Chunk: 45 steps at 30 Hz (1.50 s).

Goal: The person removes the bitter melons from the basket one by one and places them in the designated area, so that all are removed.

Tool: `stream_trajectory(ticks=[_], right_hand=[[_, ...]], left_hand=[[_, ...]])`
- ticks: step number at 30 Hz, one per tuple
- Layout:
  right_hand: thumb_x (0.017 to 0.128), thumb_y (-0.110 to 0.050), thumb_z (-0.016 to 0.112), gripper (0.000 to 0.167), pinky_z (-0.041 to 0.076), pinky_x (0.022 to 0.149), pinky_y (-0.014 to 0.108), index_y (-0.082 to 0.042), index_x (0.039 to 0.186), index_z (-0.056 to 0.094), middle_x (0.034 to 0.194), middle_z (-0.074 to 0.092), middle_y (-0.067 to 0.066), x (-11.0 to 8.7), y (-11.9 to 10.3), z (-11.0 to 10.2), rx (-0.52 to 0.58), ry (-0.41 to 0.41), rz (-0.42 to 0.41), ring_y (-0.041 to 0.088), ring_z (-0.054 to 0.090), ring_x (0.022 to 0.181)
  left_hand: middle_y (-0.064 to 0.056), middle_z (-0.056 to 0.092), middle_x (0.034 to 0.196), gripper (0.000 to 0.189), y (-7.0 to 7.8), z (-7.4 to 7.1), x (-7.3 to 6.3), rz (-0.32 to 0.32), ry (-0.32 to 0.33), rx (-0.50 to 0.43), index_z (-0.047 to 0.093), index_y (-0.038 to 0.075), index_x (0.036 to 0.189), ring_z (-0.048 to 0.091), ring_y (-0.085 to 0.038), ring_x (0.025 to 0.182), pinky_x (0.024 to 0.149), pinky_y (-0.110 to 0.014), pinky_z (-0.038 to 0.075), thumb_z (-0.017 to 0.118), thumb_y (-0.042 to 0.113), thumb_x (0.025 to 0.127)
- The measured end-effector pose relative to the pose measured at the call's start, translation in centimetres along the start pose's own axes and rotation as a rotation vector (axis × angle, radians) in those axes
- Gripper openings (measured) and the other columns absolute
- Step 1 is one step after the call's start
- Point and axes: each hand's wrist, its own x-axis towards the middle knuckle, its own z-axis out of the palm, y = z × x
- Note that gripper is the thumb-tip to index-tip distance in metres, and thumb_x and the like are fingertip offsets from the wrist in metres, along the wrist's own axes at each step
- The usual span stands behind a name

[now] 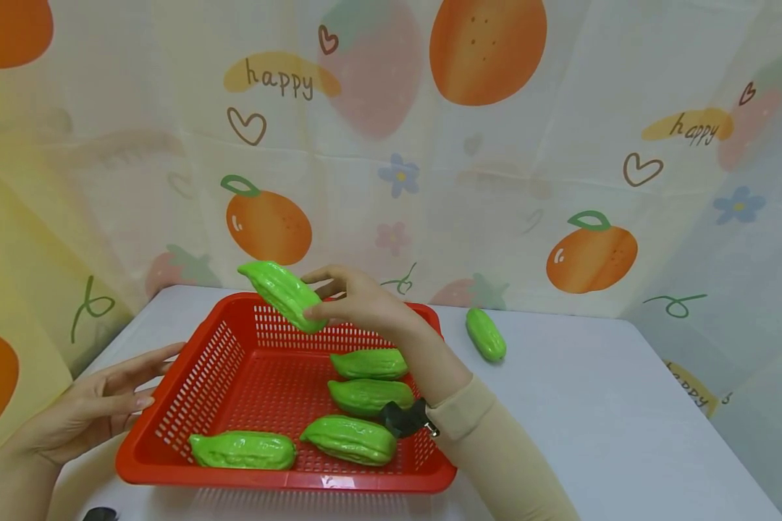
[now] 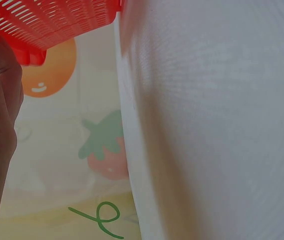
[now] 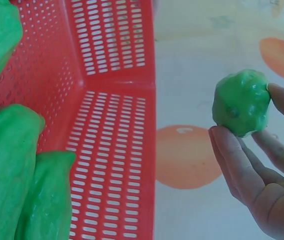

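Observation:
In the head view my right hand [image 1: 358,297] pinches a green bitter melon [image 1: 283,295] between thumb and fingertips, up over the back of the red basket [image 1: 287,477]. The right wrist view shows this bitter melon [image 3: 241,102] end-on, with the thumb on one side and the fingers on the other. Several more bitter melons lie in the basket, among them one at the front left [image 1: 242,450] and one at the front right [image 1: 350,439]. My left hand [image 1: 98,401] is at the basket's left rim, its fingers extended along the outside.
One more bitter melon [image 1: 486,335] lies on the white table [image 1: 560,420], right of the basket near the back. A fruit-printed curtain [image 1: 482,188] hangs behind the table. Black wrist gear [image 1: 405,418] at the right cuff overlaps the basket's right side.

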Motion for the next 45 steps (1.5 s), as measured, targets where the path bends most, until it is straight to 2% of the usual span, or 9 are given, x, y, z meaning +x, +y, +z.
stream_trajectory(ticks=[5,11,17,22,29,38,40,45], right_hand=[[0.087,-0.018,0.072,0.05,0.058,0.084,0.029,-0.021,0.135,0.057,0.124,0.062,0.012,-0.4,0.0,-0.6,0.028,0.03,0.008,0.019,0.066,0.1],[0.087,-0.017,0.071,0.052,0.059,0.092,0.038,-0.019,0.136,0.054,0.127,0.061,0.013,-0.7,0.2,-1.4,0.082,0.045,0.004,0.021,0.067,0.103],[0.088,-0.018,0.071,0.052,0.059,0.088,0.032,-0.02,0.137,0.054,0.127,0.061,0.012,-1.2,0.2,-1.9,0.066,0.078,0.001,0.021,0.066,0.105],[0.089,-0.017,0.071,0.051,0.059,0.091,0.036,-0.018,0.136,0.054,0.127,0.061,0.012,-1.6,0.2,-2.3,0.075,0.093,-0.013,0.022,0.064,0.109],[0.09,-0.016,0.07,0.052,0.06,0.09,0.036,-0.018,0.138,0.052,0.129,0.06,0.013,-2.4,0.4,-3.0,0.103,0.122,-0.027,0.025,0.064,0.111],[0.089,-0.018,0.071,0.048,0.059,0.09,0.037,-0.024,0.134,0.056,0.127,0.061,0.01,-3.9,1.0,-4.0,0.113,0.188,-0.029,0.024,0.064,0.113],[0.089,-0.017,0.071,0.048,0.059,0.091,0.039,-0.023,0.135,0.056,0.127,0.061,0.011,-4.2,1.1,-4.1,0.113,0.194,-0.04,0.026,0.064,0.112],[0.089,-0.015,0.07,0.051,0.059,0.094,0.043,-0.021,0.138,0.055,0.13,0.06,0.014,-5.1,1.4,-4.6,0.104,0.213,-0.062,0.029,0.063,0.113]], left_hand=[[-0.001,0.047,0.152,0.071,0.0,0.0,0.0,0.005,-0.005,-0.004,0.018,0.021,0.159,0.061,-0.029,0.127,0.103,-0.044,0.053,0.017,-0.013,0.097],[0.0,0.047,0.152,0.07,0.0,0.0,0.0,-0.004,0.005,0.005,0.019,0.022,0.159,0.061,-0.028,0.127,0.103,-0.044,0.053,0.018,-0.012,0.098],[0.0,0.046,0.153,0.07,0.0,0.0,0.0,0.002,0.002,-0.005,0.019,0.021,0.159,0.061,-0.028,0.127,0.103,-0.043,0.053,0.017,-0.013,0.098],[0.001,0.046,0.154,0.07,-0.1,-0.1,0.0,0.012,-0.006,0.01,0.019,0.021,0.159,0.061,-0.028,0.127,0.103,-0.043,0.053,0.017,-0.013,0.098],[0.005,0.048,0.153,0.068,0.0,-0.1,-0.1,-0.01,0.033,0.026,0.024,0.022,0.158,0.061,-0.025,0.128,0.102,-0.043,0.053,0.02,-0.012,0.099],[0.003,0.046,0.155,0.07,-0.1,0.0,0.0,-0.006,-0.002,-0.005,0.021,0.023,0.159,0.059,-0.025,0.131,0.103,-0.044,0.052,0.017,-0.012,0.098],[0.004,0.046,0.155,0.07,0.0,0.0,0.0,-0.009,0.002,-0.003,0.022,0.023,0.158,0.059,-0.025,0.13,0.103,-0.043,0.053,0.017,-0.012,0.098],[0.003,0.044,0.155,0.072,0.1,-0.2,0.0,-0.021,-0.035,-0.035,0.017,0.024,0.159,0.057,-0.027,0.131,0.106,-0.042,0.051,0.014,-0.012,0.098]])
